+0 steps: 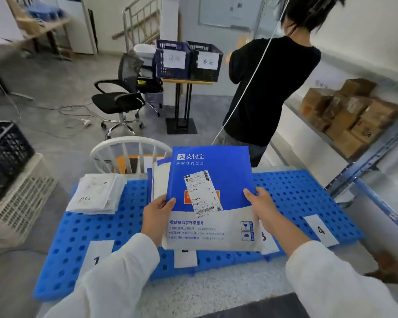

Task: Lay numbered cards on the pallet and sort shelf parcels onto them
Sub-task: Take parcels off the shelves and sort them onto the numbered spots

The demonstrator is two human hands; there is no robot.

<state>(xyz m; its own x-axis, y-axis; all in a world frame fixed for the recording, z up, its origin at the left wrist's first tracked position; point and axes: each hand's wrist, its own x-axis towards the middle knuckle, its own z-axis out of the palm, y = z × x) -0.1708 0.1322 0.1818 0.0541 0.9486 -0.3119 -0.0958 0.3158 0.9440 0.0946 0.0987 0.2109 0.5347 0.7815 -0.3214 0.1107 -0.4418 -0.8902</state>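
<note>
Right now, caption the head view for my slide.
Left hand and right hand hold a blue-and-white mailer over the pallet and its numbered cards.

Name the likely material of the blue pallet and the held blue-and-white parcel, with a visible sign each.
The blue pallet: probably moulded plastic, smooth matte; uniform colour, regular round holes. The blue-and-white parcel: seemingly a plastic-film mailer, faint sheen; thin, printed, stuck-on shipping label.

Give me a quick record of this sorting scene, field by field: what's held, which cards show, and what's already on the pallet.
Held: blue-and-white parcel, over the pallet
Grip left: left hand on the parcel's left edge
Grip right: right hand on its right edge
Cards readable: card 1, card 4; two between them partly covered
Already placed: white parcels behind card 1
</note>
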